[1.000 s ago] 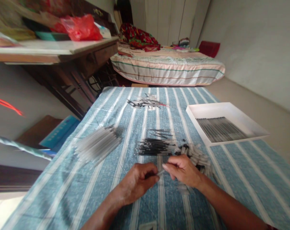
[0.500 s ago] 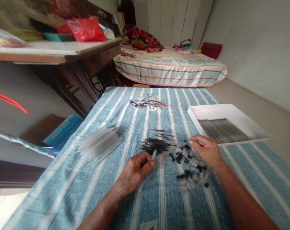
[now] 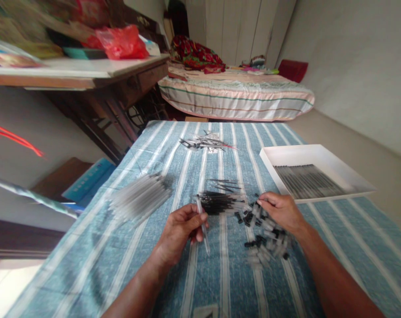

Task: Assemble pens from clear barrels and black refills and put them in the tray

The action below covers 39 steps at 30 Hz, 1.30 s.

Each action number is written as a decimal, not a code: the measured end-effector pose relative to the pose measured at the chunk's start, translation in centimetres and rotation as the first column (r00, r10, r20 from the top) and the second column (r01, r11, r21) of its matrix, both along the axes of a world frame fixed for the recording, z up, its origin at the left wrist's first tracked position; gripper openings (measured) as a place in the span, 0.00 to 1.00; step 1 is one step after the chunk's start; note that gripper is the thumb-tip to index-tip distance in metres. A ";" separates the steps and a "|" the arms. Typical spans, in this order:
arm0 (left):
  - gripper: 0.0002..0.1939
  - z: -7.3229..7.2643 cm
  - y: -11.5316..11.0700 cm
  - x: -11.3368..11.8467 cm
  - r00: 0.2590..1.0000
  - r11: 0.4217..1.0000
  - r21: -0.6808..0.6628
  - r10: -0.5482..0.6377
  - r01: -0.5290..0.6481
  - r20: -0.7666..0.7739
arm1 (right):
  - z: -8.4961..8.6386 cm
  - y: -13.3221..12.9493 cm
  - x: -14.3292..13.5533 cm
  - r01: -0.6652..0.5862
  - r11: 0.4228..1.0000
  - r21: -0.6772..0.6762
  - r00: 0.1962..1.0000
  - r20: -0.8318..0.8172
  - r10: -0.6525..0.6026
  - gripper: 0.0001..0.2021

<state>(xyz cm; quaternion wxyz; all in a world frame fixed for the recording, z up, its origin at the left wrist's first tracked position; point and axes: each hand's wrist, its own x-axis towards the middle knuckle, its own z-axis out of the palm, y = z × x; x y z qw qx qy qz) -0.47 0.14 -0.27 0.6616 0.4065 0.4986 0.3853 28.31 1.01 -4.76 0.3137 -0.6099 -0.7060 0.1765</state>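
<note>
I look down past the left hand and the right hand onto a blue-and-white striped cloth, and the space around the fingers is crowded. Just beyond the left fingers, on the side towards the right ones, lies a dense bundle of black refills, with a few loose refills strewn farther out. A jumbled heap of small parts, some black and some clear, spreads beside and below the right fingertips, taking up much of the gap between my two sets of fingers. Off to the left of the left fingers I have a slanting stack of translucent tubes, blurred towards its near end. Beyond the right fingers and to their right, a shallow white box holds a neat row of dark-cored sticks. Well past all the fingers, a loose pile of thin pieces lies near the cloth's far end. The right thumb and forefinger are drawn narrow at the heap's far edge; I cannot tell whether they grip a small dark part there. The left thumb and fingers pinch a pen barrel around its middle. It looks slim, straight and translucent, held at a slant, its dark tip showing beyond the thumb and its clear end sticking out on the near side of the fingers.
</note>
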 end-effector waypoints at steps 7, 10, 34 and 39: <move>0.11 -0.4 0.3 -0.2 0.994 0.997 -0.027 0.081 -0.079 0.073 | 1.0 -0.6 -0.7 -0.073 0.994 -0.082 0.996 0.045 0.077 0.12; 0.11 -0.5 0.3 -0.3 0.993 0.997 -0.008 0.083 -0.083 0.088 | 1.3 -0.9 -1.2 -0.084 0.989 -0.118 0.977 0.184 0.105 0.12; 0.10 -0.6 0.2 -0.3 0.941 0.979 -0.054 0.205 -0.197 0.270 | 1.8 -3.0 -4.2 -0.219 0.960 -0.174 0.815 -0.574 0.082 0.08; 0.11 -0.3 0.0 -0.1 0.925 0.979 -0.064 0.202 -0.192 0.321 | 1.9 -3.9 -7.0 -0.368 0.900 -0.232 0.663 -0.744 0.079 0.07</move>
